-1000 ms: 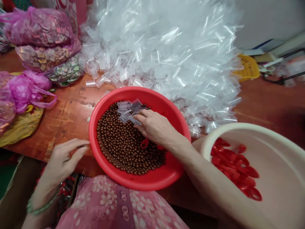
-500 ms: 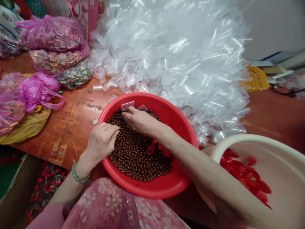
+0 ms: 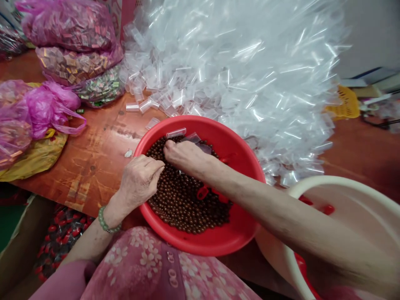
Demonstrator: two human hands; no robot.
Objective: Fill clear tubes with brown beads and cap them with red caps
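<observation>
A red basin (image 3: 246, 233) holds many round brown beads or balls (image 3: 187, 212). My left hand (image 3: 140, 177) is over the basin's left rim, thumb and forefinger pressed together; whatever is between them cannot be made out. Deeper inside the basin, my right hand (image 3: 186, 155) curls its fingers down at the brown balls, and its grip is hidden from me. Just beyond its knuckles lie a clear plastic tube (image 3: 176, 133) and other clear pieces (image 3: 192, 137). Small red plastic parts (image 3: 202, 192) rest on the balls below my right wrist.
A large heap of clear plastic tubes (image 3: 237, 62) fills the back. On the right stands a cream tub (image 3: 340, 187) with red parts. Pink bags of small pieces (image 3: 71, 29) sit at left. Below the table edge, a box contains red-and-clear items (image 3: 62, 233).
The whole view has shifted slightly. My right hand's fingers have curled in and moved down from beside the clear tube. My left hand keeps its pinch at the rim.
</observation>
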